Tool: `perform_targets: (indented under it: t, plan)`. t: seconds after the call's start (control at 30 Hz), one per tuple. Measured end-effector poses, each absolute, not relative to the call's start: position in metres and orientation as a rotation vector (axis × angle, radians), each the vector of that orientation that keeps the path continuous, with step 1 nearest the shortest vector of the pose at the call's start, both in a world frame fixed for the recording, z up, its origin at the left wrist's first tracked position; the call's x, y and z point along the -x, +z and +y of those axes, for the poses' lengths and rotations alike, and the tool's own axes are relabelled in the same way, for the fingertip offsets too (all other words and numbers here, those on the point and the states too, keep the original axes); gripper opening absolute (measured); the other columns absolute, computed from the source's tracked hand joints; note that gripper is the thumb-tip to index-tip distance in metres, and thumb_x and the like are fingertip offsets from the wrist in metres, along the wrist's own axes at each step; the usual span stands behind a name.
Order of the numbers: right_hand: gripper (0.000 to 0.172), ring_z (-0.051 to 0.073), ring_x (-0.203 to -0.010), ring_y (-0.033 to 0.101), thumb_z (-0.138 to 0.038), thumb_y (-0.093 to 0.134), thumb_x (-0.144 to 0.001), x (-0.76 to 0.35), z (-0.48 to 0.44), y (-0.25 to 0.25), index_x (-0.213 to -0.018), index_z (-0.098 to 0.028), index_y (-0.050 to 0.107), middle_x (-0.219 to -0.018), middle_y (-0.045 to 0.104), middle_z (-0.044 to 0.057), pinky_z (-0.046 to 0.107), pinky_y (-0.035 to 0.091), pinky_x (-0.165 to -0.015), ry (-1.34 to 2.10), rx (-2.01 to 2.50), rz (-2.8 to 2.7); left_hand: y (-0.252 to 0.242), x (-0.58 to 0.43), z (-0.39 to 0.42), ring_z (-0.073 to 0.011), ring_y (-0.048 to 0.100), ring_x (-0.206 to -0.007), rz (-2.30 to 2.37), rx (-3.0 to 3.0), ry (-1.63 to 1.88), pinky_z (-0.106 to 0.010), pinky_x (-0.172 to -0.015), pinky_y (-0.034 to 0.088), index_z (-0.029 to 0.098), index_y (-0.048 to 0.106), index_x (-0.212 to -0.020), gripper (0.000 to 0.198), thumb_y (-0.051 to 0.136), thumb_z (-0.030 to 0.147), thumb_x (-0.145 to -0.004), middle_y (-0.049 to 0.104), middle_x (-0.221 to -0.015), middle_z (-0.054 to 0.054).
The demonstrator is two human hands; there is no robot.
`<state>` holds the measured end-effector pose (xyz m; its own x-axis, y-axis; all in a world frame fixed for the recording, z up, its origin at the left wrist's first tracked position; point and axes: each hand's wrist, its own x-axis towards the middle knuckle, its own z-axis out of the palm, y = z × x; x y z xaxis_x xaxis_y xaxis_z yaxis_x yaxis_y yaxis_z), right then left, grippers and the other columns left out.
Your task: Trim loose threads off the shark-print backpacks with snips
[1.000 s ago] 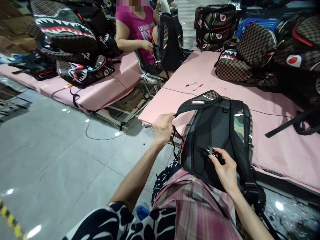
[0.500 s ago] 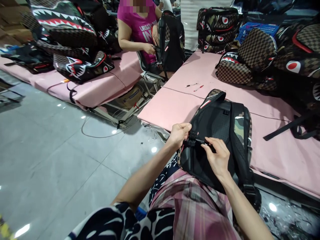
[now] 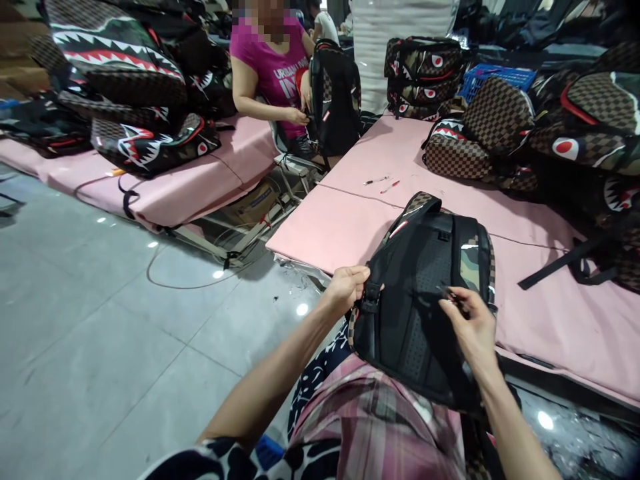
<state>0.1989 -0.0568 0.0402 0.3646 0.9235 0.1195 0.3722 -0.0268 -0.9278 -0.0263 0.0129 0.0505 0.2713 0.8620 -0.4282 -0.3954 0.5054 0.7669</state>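
A black backpack [image 3: 417, 300] with brown-checked and camouflage trim leans against the table edge above my lap, its padded back facing me. My left hand [image 3: 347, 287] is closed on the shoulder strap [image 3: 383, 257] at the pack's left side, just above a black strap buckle [image 3: 371, 293]. Over the right half of the back panel, my right hand [image 3: 473, 320] is closed around small dark thread snips [image 3: 456, 298]. Their thin tips point up and left, apart from the strap; the fingers hide most of the handle.
The pink-covered table [image 3: 340, 220] carries two pens [image 3: 385, 183] and several checked backpacks [image 3: 457, 150] at right. More bags [image 3: 150, 143] are piled on another pink table at left. Across from me, a co-worker in a purple shirt [image 3: 273, 73] handles a black backpack [image 3: 336, 100].
My right hand has moved the snips right, away from the buckle by my left hand. My left hand still holds the strap. The view has shifted slightly.
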Motion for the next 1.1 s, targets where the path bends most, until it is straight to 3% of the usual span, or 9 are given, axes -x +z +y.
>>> perform_targets:
  t: [0.17,0.27,0.33,0.43,0.57,0.73,0.83,0.93,1.1]
  plan:
    - [0.040,0.019,-0.086,0.059,-0.044,0.068,-0.068,-0.255,-0.061,0.023,-0.098,-0.019,0.060,-0.093,0.064,0.005,0.035,0.044,-0.081,0.548,1.646,-1.001,0.044,0.026,0.016,-0.0111,0.055,-0.050,0.959,-0.626,0.834,-0.020,-0.050,0.042,0.009,0.060,-0.063,0.030,0.076,0.034,-0.059,0.062,-0.057,-0.005]
    - [0.054,0.024,-0.086,0.059,-0.049,0.071,-0.061,-0.274,-0.071,0.013,-0.105,-0.021,0.060,-0.096,0.064,0.007,0.039,0.044,-0.079,0.374,1.862,-1.057,0.054,0.033,0.011,-0.0098,0.053,-0.051,1.038,-0.838,0.766,-0.019,-0.049,0.040,0.011,0.062,-0.062,0.032,0.071,0.041,-0.065,0.061,-0.058,-0.003]
    - [0.057,0.027,-0.082,0.060,-0.051,0.072,-0.057,-0.279,-0.079,0.005,-0.105,-0.022,0.062,-0.090,0.066,0.006,0.042,0.045,-0.075,0.387,1.996,-1.091,0.065,0.040,0.016,-0.0133,0.057,-0.061,1.093,-1.054,0.686,-0.021,-0.057,0.044,0.013,0.067,-0.065,0.031,0.066,0.044,-0.069,0.065,-0.065,-0.005]
    - [0.047,0.027,-0.077,0.062,-0.047,0.075,-0.055,-0.280,-0.080,-0.002,-0.094,-0.022,0.066,-0.079,0.067,0.005,0.040,0.048,-0.069,0.672,1.929,-1.003,0.081,0.037,0.045,-0.0198,0.061,-0.080,1.239,-1.296,0.753,-0.027,-0.072,0.047,0.018,0.072,-0.074,0.026,0.066,0.042,-0.068,0.070,-0.080,-0.006]
    - [0.037,0.019,-0.063,0.060,-0.040,0.072,-0.063,-0.297,-0.049,0.014,-0.092,-0.018,0.066,-0.071,0.065,0.002,0.030,0.048,-0.058,0.997,1.575,-0.677,0.096,-0.017,0.114,-0.0194,0.062,-0.085,1.258,-1.565,0.997,-0.026,-0.079,0.046,0.020,0.072,-0.077,0.016,0.064,0.032,-0.070,0.071,-0.085,-0.004]
    - [0.023,0.006,-0.041,0.032,-0.034,0.068,-0.069,-0.349,0.021,0.041,-0.085,-0.020,0.062,-0.055,0.040,-0.007,0.019,0.031,-0.036,1.162,1.051,-0.462,0.087,-0.127,0.212,-0.0180,0.062,-0.088,1.163,-1.763,1.042,-0.027,-0.087,0.043,0.018,0.069,-0.085,0.017,0.055,0.017,-0.075,0.070,-0.090,-0.005]
    - [0.015,0.004,-0.041,0.024,-0.028,0.069,-0.069,-0.370,0.046,0.031,-0.072,-0.020,0.056,-0.057,0.029,-0.008,0.016,0.028,-0.037,1.266,0.882,-0.371,0.076,-0.184,0.258,-0.0206,0.061,-0.094,1.131,-1.782,0.974,-0.030,-0.093,0.040,0.017,0.068,-0.083,0.016,0.056,0.013,-0.073,0.070,-0.092,-0.007]
    - [0.018,0.004,-0.044,0.024,-0.027,0.067,-0.070,-0.379,0.053,0.010,-0.066,-0.019,0.051,-0.058,0.025,-0.008,0.014,0.029,-0.039,1.309,0.822,-0.325,0.068,-0.228,0.288,-0.0211,0.060,-0.098,1.014,-1.829,0.904,-0.029,-0.095,0.038,0.016,0.069,-0.083,0.016,0.059,0.014,-0.071,0.069,-0.096,-0.008]
    - [0.023,0.006,-0.044,0.022,-0.026,0.065,-0.071,-0.383,0.055,-0.015,-0.061,-0.020,0.045,-0.058,0.026,-0.006,0.017,0.030,-0.037,1.352,0.816,-0.281,0.054,-0.277,0.310,-0.0167,0.062,-0.093,0.558,-1.986,0.625,-0.022,-0.084,0.043,0.021,0.071,-0.089,0.022,0.063,0.027,-0.070,0.070,-0.098,-0.003]
